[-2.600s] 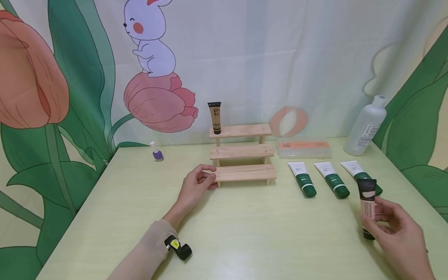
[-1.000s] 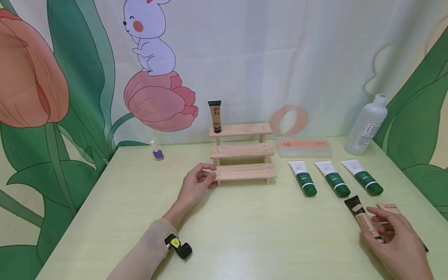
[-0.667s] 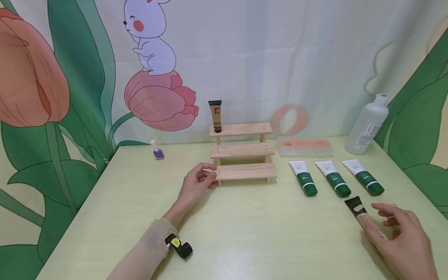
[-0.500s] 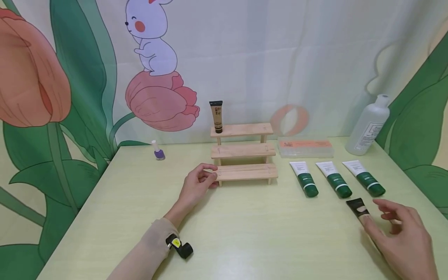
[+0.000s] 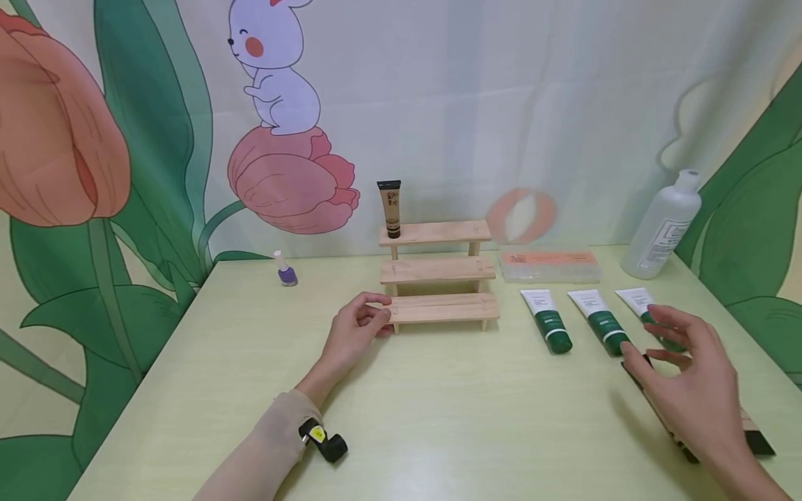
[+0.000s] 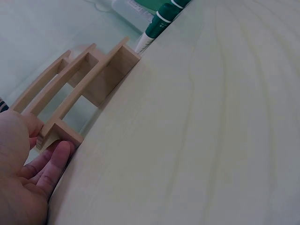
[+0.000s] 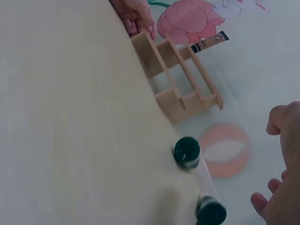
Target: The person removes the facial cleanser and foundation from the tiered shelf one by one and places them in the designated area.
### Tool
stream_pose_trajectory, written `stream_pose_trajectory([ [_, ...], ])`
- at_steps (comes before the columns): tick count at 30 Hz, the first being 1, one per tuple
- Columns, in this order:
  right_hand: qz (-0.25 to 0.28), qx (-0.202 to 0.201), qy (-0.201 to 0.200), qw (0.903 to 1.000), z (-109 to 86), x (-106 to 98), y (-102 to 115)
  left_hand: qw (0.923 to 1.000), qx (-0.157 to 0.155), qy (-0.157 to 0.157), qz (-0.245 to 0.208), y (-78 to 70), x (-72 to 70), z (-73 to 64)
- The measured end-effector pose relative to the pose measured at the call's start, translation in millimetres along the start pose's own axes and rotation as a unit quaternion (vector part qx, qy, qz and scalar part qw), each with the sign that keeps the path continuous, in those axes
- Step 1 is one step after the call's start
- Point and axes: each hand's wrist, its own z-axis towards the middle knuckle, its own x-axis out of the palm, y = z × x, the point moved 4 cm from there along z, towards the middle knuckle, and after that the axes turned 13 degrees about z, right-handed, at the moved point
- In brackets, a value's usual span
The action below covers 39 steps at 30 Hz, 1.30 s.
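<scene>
My left hand pinches the left end of the lowest step of a three-tier wooden stand; in the left wrist view its fingers reach beneath that step. A brown squeeze tube with black ends stands on the stand's top tier, at the left. My right hand is raised over the table's right side, fingers spread and holding nothing. It partly covers a black-and-beige tube lying below it, and another beige, black-ended item. Its fingers overlap the rightmost green-and-white tube from the head view.
Two more green-and-white tubes, a left one and a middle one, lie right of the stand. Behind them are a clear flat case and a white bottle. Purple nail polish stands at the far left.
My right hand had held the black-and-beige tube upright, laid it down and let go. It has since risen toward the green-and-white tubes. The left hand stays on the stand.
</scene>
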Motion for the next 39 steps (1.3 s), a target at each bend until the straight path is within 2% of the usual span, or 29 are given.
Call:
stream_pose_trajectory([
  [9, 0.113, -0.030, 0.041, 0.9923, 34.9, 40, 37, 1.0000, 0.005, -0.002, -0.001, -0.4, -0.3, -0.3],
  [16, 0.126, -0.030, 0.066, 0.9893, 60.8, 80, 67, 1.0000, 0.006, -0.001, -0.001, 0.3, -0.5, 0.0],
  [22, 0.195, -0.046, 0.079, 0.9764, 79.1, 114, 91, 1.0000, 0.009, 0.001, 0.000, -0.6, -0.2, 0.2],
  [29, 0.267, -0.065, 0.100, 0.9562, 97.7, 154, 105, 1.0000, 0.006, 0.001, -0.002, 0.0, 0.0, -0.6],
  [39, 0.307, -0.062, 0.124, 0.9417, 113.0, 202, 125, 1.0000, -0.001, -0.001, 0.002, 0.2, 0.3, -0.2],
])
